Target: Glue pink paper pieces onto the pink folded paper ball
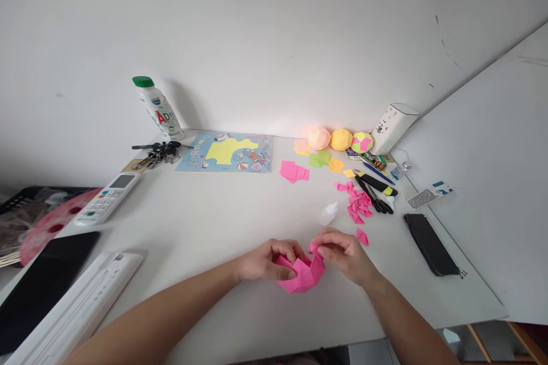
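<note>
A partly built ball of folded pink paper (303, 278) is held just above the near part of the white table. My left hand (272, 260) grips its left side, fingers curled over the open top rim and thumb on the outer face. My right hand (342, 254) pinches a small pink folded paper piece at the ball's upper right rim; whether that piece is joined to the ball I cannot tell. A pile of folded pink pieces (359, 203) lies beyond my right hand, with a single pink piece (362, 236) closer to it. A small white bottle (329, 213) stands behind the hands.
Along the wall sit finished paper balls (341, 140), loose coloured squares (293, 171) and a blue booklet (252, 162). Scissors (373, 194) and a black pouch (431, 245) lie right. Left are a white bottle (160, 111), keys (162, 152), a remote (109, 198) and a dark tablet (47, 288).
</note>
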`<state>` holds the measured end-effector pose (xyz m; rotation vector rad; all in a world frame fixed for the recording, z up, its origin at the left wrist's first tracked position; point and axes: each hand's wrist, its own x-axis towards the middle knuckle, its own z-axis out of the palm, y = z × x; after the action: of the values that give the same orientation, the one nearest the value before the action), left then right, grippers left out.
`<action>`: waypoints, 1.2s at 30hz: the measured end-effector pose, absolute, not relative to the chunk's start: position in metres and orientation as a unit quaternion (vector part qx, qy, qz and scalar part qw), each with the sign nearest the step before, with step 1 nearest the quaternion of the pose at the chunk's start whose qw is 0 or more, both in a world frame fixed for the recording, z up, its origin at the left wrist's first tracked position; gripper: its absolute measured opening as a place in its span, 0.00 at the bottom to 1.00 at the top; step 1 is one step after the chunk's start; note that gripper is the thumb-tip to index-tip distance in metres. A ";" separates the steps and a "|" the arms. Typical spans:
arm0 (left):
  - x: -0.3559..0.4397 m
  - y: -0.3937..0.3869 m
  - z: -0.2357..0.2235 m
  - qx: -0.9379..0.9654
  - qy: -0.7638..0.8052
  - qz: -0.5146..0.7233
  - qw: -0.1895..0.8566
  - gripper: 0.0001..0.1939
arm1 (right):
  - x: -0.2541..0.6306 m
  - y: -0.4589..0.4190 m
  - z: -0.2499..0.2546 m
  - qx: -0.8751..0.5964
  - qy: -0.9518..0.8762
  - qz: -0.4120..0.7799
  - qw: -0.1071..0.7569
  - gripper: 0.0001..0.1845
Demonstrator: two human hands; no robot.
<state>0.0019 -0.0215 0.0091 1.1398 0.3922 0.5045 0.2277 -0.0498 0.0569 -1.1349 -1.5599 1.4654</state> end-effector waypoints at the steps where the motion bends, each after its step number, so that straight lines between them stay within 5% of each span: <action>1: 0.002 -0.021 0.009 0.528 0.184 0.236 0.794 0.05 | 0.228 -0.050 0.056 -0.436 -0.591 0.586 0.342 0.10; 8: 0.001 -0.023 0.009 0.530 0.177 0.267 0.785 0.06 | 0.227 -0.053 0.055 -0.429 -0.521 0.668 0.313 0.16; 10: 0.002 -0.022 0.007 0.529 0.181 0.300 0.773 0.13 | 0.227 -0.052 0.055 -0.432 -0.511 0.670 0.323 0.16; 16: 0.005 -0.018 -0.002 0.443 0.249 0.427 0.748 0.29 | 0.231 -0.049 0.054 -0.448 -0.529 0.568 0.443 0.15; 21: 0.011 -0.028 0.009 0.414 0.197 0.344 0.819 0.30 | 0.230 -0.055 0.053 -0.396 -0.585 0.484 0.517 0.15; 25: 0.014 -0.038 0.010 0.365 0.118 0.264 0.885 0.35 | 0.221 -0.062 0.049 -0.360 -0.619 0.478 0.509 0.16; 36: 0.008 -0.031 0.009 0.351 0.200 0.306 0.862 0.42 | 0.219 -0.056 0.049 -0.402 -0.583 0.544 0.451 0.12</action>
<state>0.0084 -0.0311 0.0093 0.7358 0.4192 0.6428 0.2191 -0.0559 0.0489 -0.9930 -1.4404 1.3445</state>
